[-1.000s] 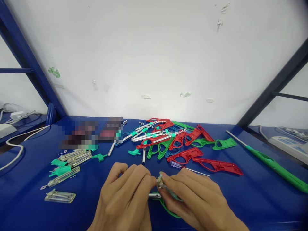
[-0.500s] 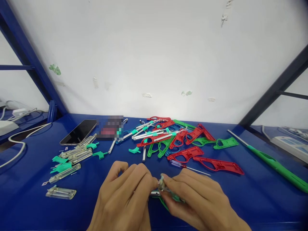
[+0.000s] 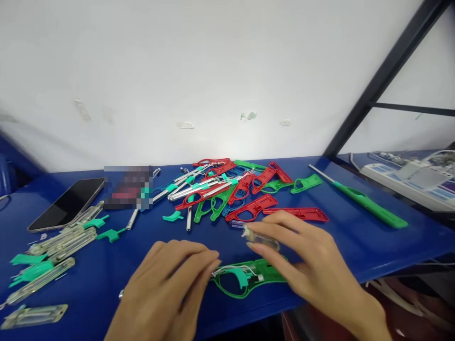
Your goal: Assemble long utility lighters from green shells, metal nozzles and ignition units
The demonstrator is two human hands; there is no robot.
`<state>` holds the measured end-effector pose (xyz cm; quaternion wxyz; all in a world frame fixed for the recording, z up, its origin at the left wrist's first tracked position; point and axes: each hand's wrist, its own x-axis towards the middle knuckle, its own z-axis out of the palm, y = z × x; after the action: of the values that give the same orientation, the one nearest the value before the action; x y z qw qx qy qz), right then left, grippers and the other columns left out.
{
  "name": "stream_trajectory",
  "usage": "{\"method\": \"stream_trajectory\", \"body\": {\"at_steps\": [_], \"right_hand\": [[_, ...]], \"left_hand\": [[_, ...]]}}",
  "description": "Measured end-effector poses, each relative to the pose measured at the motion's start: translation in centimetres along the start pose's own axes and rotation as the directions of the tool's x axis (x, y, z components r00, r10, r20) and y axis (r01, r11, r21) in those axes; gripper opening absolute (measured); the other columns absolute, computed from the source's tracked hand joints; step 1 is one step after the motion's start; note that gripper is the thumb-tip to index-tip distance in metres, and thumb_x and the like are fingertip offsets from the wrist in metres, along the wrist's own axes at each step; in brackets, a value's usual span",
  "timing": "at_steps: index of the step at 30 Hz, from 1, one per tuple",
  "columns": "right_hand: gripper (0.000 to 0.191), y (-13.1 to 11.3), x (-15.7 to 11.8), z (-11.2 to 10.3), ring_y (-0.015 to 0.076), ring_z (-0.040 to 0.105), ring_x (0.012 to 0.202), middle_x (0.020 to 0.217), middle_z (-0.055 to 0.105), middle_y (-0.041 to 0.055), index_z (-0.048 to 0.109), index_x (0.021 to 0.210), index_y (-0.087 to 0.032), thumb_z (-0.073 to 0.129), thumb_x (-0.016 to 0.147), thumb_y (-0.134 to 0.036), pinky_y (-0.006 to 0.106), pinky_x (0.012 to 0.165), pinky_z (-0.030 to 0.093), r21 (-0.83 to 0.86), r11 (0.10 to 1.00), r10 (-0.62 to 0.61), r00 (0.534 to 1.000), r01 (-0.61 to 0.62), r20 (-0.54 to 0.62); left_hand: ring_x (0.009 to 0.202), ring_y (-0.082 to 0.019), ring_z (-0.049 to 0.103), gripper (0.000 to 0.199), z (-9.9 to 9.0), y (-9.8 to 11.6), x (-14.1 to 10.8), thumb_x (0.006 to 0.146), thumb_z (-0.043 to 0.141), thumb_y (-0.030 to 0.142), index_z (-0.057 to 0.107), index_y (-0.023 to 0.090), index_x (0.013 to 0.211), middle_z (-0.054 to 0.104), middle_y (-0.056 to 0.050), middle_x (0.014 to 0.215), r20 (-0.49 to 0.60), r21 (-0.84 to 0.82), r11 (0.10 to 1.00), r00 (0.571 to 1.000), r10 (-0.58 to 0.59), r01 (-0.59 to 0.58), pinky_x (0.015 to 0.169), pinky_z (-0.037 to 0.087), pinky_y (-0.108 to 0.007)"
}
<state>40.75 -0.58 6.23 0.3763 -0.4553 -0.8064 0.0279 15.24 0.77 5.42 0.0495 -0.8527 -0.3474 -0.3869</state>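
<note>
My right hand [image 3: 305, 255] pinches a clear lighter fuel tank [image 3: 263, 240] between thumb and fingers, its pale valve end toward the left. The tank is held above an open green lighter casing half [image 3: 268, 274] at the table's front. Inside the casing lie a teal trigger [image 3: 242, 276] and white wires. My left hand [image 3: 170, 284] is closed over the casing's left end, its fingertips by the wires. A metal tip [image 3: 121, 294] shows left of that hand; the rest of the tube is hidden beneath it.
Several clear fuel tanks [image 3: 42, 284] and teal triggers [image 3: 33, 273] lie at left by a phone [image 3: 67, 203]. Red casing halves [image 3: 252, 207], green ones and metal tubes [image 3: 188, 215] are heaped behind. A whole green lighter [image 3: 366, 201] lies at right.
The view has swung right. My hands, close together before, are now apart; my right hand has lifted the fuel tank away to the right, and the green casing is uncovered.
</note>
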Motion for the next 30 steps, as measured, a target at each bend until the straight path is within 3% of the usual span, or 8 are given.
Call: {"method": "stream_trajectory", "body": {"at_steps": [2,6,10,15,19,23,27,30], "right_hand": [[0.022,0.7,-1.6,-0.9,0.0101,0.073,0.093,0.111,0.073,-0.0049,0.066,0.129,-0.035,0.062,0.108,-0.029,0.022,0.084,0.056,-0.007,0.997,0.071,0.994,-0.070,0.085],[0.028,1.8,-4.1,-1.8,0.0134,0.075,0.099,0.114,0.075,-0.0048,0.063,0.135,-0.037,0.065,0.107,-0.036,0.025,0.087,0.057,-0.074,0.992,0.106,0.990,-0.099,0.098],[0.011,2.4,-4.7,-1.8,0.0147,0.074,0.096,0.107,0.077,-0.0059,0.068,0.117,-0.034,0.066,0.106,-0.033,0.027,0.085,0.057,-0.040,0.994,0.105,0.985,-0.100,0.138],[0.011,2.7,-4.7,-1.2,0.0146,0.071,0.097,0.109,0.076,-0.0058,0.070,0.116,-0.034,0.063,0.108,-0.033,0.029,0.087,0.056,0.001,0.995,0.093,0.975,-0.095,0.203],[0.013,2.7,-5.1,-0.8,0.0158,0.070,0.098,0.110,0.076,-0.0048,0.070,0.118,-0.033,0.063,0.108,-0.033,0.031,0.088,0.056,-0.014,0.996,0.087,0.978,-0.086,0.190],[0.014,2.6,-5.3,-0.7,0.0165,0.070,0.098,0.110,0.077,-0.0026,0.070,0.119,-0.031,0.061,0.108,-0.032,0.031,0.086,0.056,-0.017,0.998,0.068,0.982,-0.066,0.176],[0.015,2.6,-5.3,-0.6,0.0167,0.070,0.096,0.109,0.076,-0.0020,0.072,0.118,-0.030,0.062,0.108,-0.033,0.030,0.084,0.057,-0.016,0.996,0.091,0.982,-0.089,0.168],[0.015,2.6,-5.4,-0.5,0.0163,0.071,0.094,0.107,0.076,-0.0022,0.074,0.116,-0.031,0.062,0.107,-0.034,0.029,0.083,0.057,-0.006,0.994,0.110,0.982,-0.111,0.154]], "left_hand": [[0.089,-0.012,0.069,0.024,0.9,0.4,0.0,0.106,0.050,0.015,0.069,0.028,0.111,0.075,0.007,0.100,0.113,-0.031,0.999,0.993,0.025,-0.022,0.085,0.054,-0.027],[0.100,-0.023,0.070,0.035,2.6,0.8,0.2,0.103,0.043,0.013,0.070,0.027,0.118,0.078,0.003,0.110,0.360,-0.060,0.998,0.932,0.049,-0.029,0.086,0.060,-0.040],[0.107,-0.027,0.066,0.038,3.5,1.0,0.9,0.094,0.049,0.002,0.069,0.025,0.116,0.074,-0.001,0.117,0.507,-0.086,0.996,0.861,0.047,-0.004,0.090,0.061,-0.046],[0.094,-0.026,0.061,0.031,4.3,1.1,2.1,0.094,0.051,-0.001,0.068,0.023,0.104,0.069,-0.004,0.111,0.551,-0.053,0.996,0.830,0.088,-0.071,0.081,0.058,-0.045],[0.085,-0.025,0.059,0.023,5.0,0.9,3.3,0.102,0.049,0.009,0.065,0.023,0.094,0.066,-0.003,0.096,0.594,-0.071,0.989,0.791,0.147,-0.130,0.077,0.052,-0.043],[0.086,-0.024,0.058,0.021,5.4,0.7,4.0,0.097,0.053,0.007,0.063,0.024,0.091,0.065,-0.001,0.096,0.635,-0.093,0.983,0.751,0.180,-0.157,0.073,0.045,-0.038],[0.087,-0.023,0.061,0.011,4.6,0.8,4.3,0.093,0.060,0.013,0.060,0.024,0.095,0.065,-0.001,0.098,0.663,-0.100,0.984,0.727,0.179,-0.151,0.072,0.043,-0.035],[0.097,-0.024,0.063,0.021,3.4,1.1,4.4,0.089,0.061,0.016,0.060,0.025,0.108,0.066,-0.003,0.111,0.667,-0.108,0.983,0.722,0.184,-0.151,0.079,0.046,-0.036]]}}
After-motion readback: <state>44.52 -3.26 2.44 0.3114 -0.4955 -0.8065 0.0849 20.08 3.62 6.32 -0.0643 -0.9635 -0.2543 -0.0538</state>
